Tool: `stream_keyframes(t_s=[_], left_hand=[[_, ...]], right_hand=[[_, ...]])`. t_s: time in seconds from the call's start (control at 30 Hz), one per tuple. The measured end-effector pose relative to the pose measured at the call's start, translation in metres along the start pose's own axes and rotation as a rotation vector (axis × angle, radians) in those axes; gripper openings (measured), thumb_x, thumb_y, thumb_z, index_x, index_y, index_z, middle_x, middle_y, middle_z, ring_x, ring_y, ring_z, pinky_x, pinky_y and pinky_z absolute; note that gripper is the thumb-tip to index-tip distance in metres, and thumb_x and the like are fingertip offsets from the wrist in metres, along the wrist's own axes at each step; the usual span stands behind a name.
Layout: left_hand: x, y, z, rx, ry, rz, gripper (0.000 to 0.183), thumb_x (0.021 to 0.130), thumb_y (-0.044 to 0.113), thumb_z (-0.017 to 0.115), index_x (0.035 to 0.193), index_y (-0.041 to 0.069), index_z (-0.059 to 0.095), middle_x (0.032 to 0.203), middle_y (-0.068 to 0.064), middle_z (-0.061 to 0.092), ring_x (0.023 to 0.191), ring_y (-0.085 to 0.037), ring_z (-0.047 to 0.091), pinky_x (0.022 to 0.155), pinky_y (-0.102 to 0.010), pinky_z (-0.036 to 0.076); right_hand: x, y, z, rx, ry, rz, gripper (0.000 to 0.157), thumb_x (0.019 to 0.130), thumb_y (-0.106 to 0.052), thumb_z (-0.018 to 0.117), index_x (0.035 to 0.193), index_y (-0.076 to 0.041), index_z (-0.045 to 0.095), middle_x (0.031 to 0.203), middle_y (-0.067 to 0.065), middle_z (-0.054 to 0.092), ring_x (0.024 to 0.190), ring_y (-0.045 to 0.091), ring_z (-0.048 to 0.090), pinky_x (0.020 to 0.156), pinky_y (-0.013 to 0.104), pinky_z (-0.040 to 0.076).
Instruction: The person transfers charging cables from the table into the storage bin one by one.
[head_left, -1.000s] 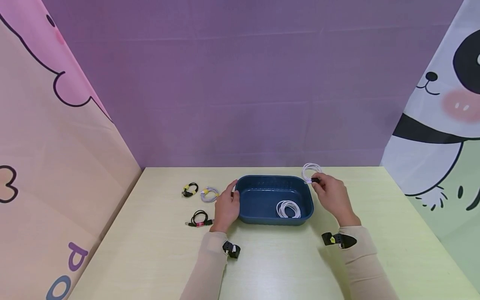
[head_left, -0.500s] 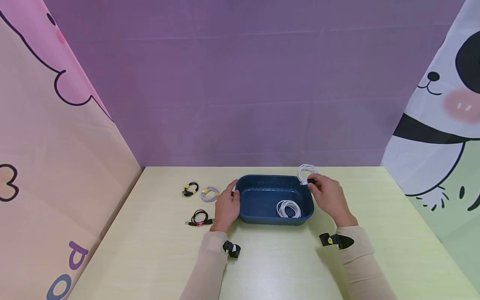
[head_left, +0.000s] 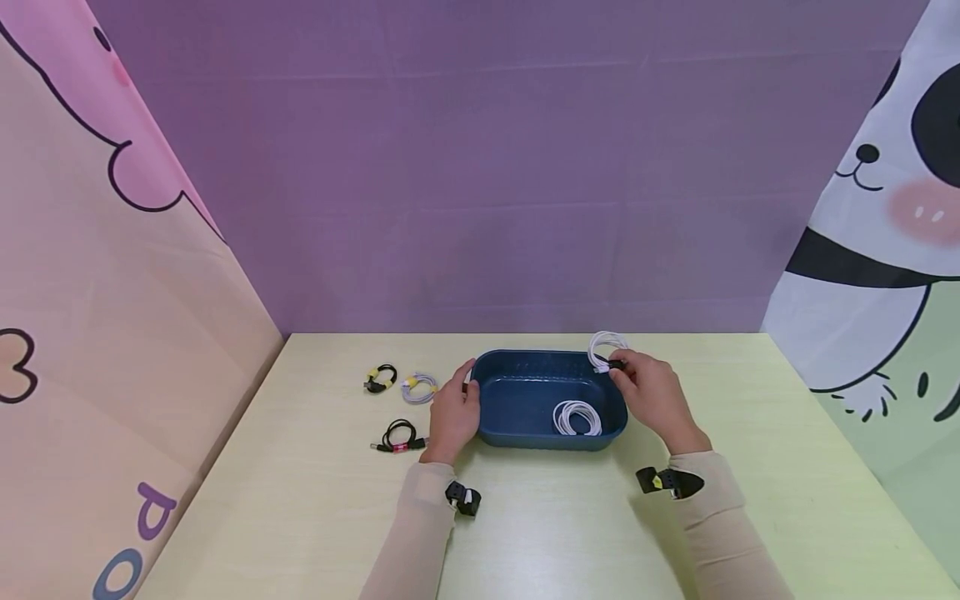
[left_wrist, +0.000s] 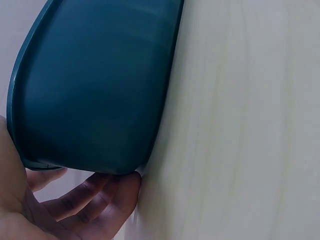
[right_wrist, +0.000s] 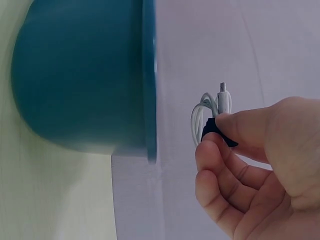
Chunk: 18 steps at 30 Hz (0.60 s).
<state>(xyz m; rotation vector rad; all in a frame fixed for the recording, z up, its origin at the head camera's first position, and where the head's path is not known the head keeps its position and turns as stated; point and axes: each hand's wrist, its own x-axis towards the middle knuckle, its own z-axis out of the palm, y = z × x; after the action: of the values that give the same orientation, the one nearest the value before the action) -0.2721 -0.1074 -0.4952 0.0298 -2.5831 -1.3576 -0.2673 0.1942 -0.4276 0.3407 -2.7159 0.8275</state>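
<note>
A dark blue plastic bin stands on the table, with one coiled white cable inside at its front right. My left hand holds the bin's left end. In the left wrist view, the thumb lies at the rim and bent fingers touch the outer wall. My right hand pinches another coiled white charging cable by its black tie, between thumb and fingertips. This coil is raised over the bin's back right corner; its metal plug points upward in the right wrist view.
Left of the bin lie a black cable with yellow ties, a pale lilac cable with a yellow tie and a black cable with a red tie. A purple backdrop hangs behind the pale table.
My right hand has moved left with the white charging cable, from outside the bin's right end to over its back right corner. My left hand and the bin have stayed put.
</note>
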Motion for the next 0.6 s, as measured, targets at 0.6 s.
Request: stream_keyframes(t_s=[0.6], left_hand=[[0.0004, -0.0001, -0.0002, 0.009, 0.001, 0.001, 0.043, 0.107, 0.019, 0.049, 0.150, 0.017, 0.053, 0.098, -0.009, 0.072, 0.076, -0.018, 0.062, 0.067, -0.035, 0.049]], right_hand=[[0.0022, 0.0001, 0.0053, -0.012, -0.046, -0.021, 0.023, 0.098, -0.008, 0.066, 0.120, -0.001, 0.069, 0.077, 0.008, 0.063, 0.064, 0.018, 0.049, 0.057, 0.029, 0.039]])
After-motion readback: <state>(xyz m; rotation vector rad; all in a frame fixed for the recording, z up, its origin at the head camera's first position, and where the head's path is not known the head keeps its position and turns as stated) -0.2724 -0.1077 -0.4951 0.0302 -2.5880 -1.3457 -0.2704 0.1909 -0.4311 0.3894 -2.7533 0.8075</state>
